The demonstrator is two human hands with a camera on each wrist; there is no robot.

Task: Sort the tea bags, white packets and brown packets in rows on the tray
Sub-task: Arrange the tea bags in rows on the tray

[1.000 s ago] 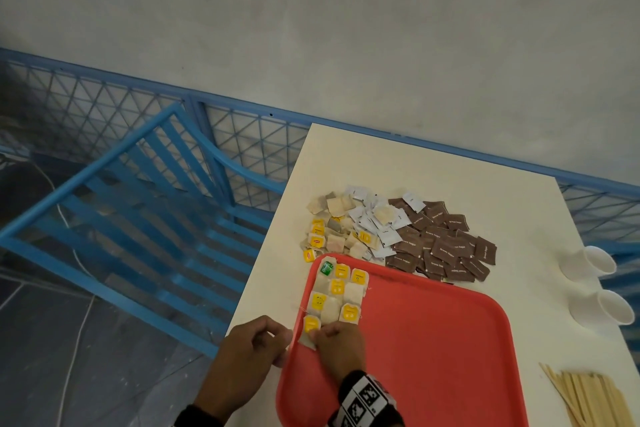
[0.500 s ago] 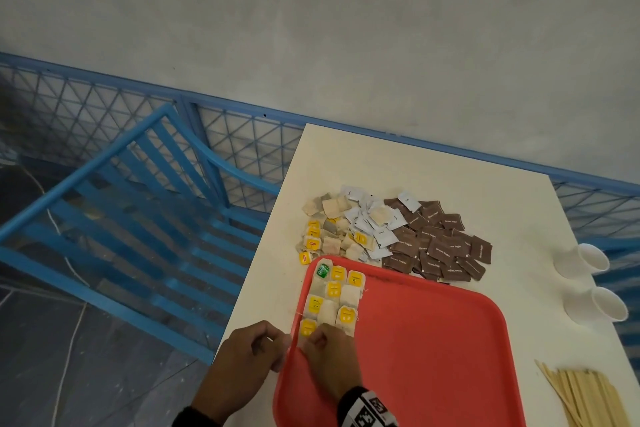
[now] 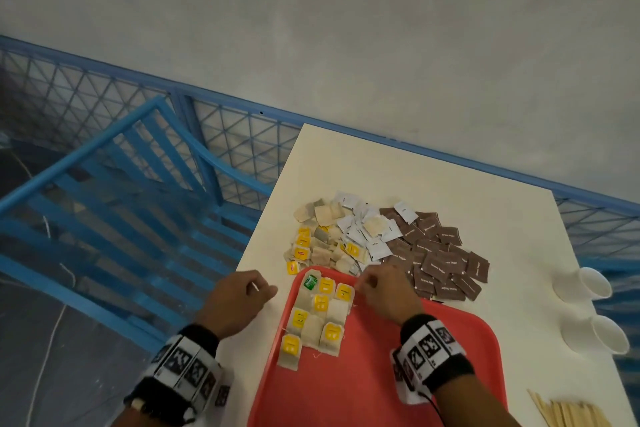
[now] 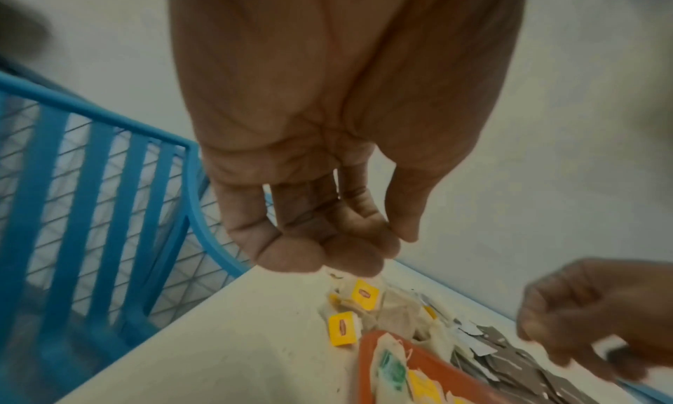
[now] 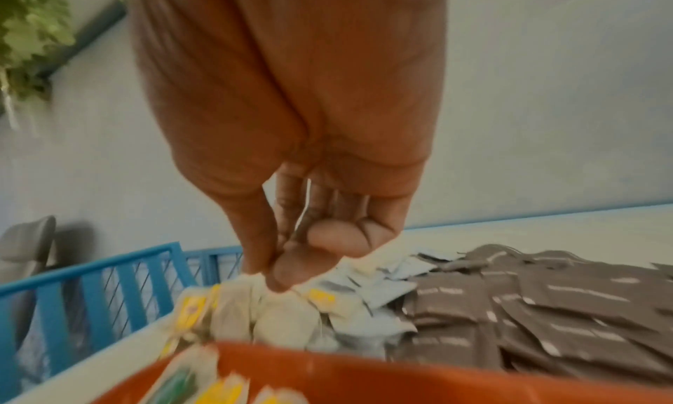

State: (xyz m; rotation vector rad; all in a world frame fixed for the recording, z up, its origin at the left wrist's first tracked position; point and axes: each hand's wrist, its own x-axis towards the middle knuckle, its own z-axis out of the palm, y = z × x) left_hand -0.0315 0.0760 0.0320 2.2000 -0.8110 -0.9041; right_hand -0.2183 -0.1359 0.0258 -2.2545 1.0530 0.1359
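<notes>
A red tray point(image 3: 381, 374) lies at the near side of the white table. Tea bags point(image 3: 320, 312) with yellow tags and one green tag lie in short rows in its far left corner. Beyond the tray sits a mixed pile: loose tea bags point(image 3: 322, 243), white packets point(image 3: 363, 229) and brown packets point(image 3: 440, 263). My left hand point(image 3: 259, 288) hovers left of the tray, its fingers loosely curled and holding nothing point(image 4: 360, 246). My right hand point(image 3: 365, 282) is over the tray's far edge. Its thumb and fingertips are pressed together just above the loose tea bags point(image 5: 287, 321), and I see nothing between them.
Two white paper cups point(image 3: 588, 284) lie on their sides at the table's right edge. Wooden stir sticks point(image 3: 571, 412) lie at the near right corner. A blue railing and slatted frame point(image 3: 121, 201) stand beyond the table's left edge.
Both hands have left the nearest tea bag on the tray. The right hand moved forward to the tray's far edge by the pile. The left hand moved forward beside the tray.
</notes>
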